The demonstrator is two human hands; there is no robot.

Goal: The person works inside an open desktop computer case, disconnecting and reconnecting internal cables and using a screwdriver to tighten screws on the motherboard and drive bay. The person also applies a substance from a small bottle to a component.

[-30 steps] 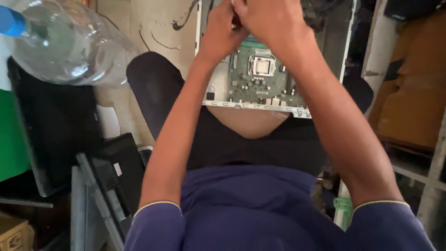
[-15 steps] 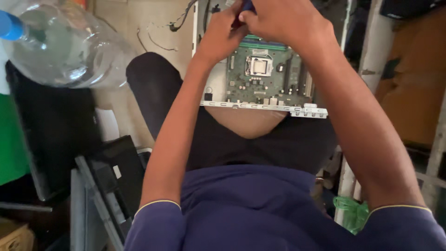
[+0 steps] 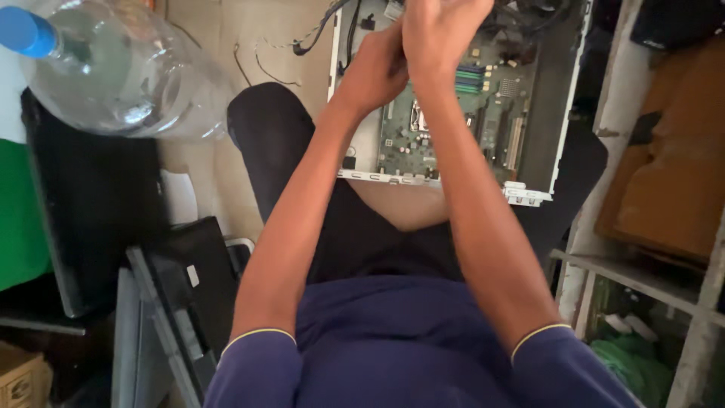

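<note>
Change: both hands are sitting higher in view than half a second ago, more of the open case is showing beneath them, and the blue-tipped object seen earlier above the right hand is no longer showing.
Right hand: the right hand (image 3: pixel 442 30) is curling into a closed fist at the top edge of view; whether it is pinching anything, I cannot tell.
Left hand: the left hand (image 3: pixel 377 64) is pressing against the right hand, fingers folded; its grip is hidden.
Circuit board: the green circuit board (image 3: pixel 453 121) is lying directly under both hands, inside the case.
Computer case: the pale metal computer case (image 3: pixel 570 91) is resting across the person's lap, its open side facing up, reaching below and to the right of the hands.
Cables: dark cables (image 3: pixel 332 26) are trailing just left of the left hand.
Bottle: a clear plastic bottle (image 3: pixel 113 72) with a blue cap is lying well to the left of the hands.
Shelf: a pale shelf frame (image 3: pixel 642 279) is standing to the right of the right forearm.
</note>
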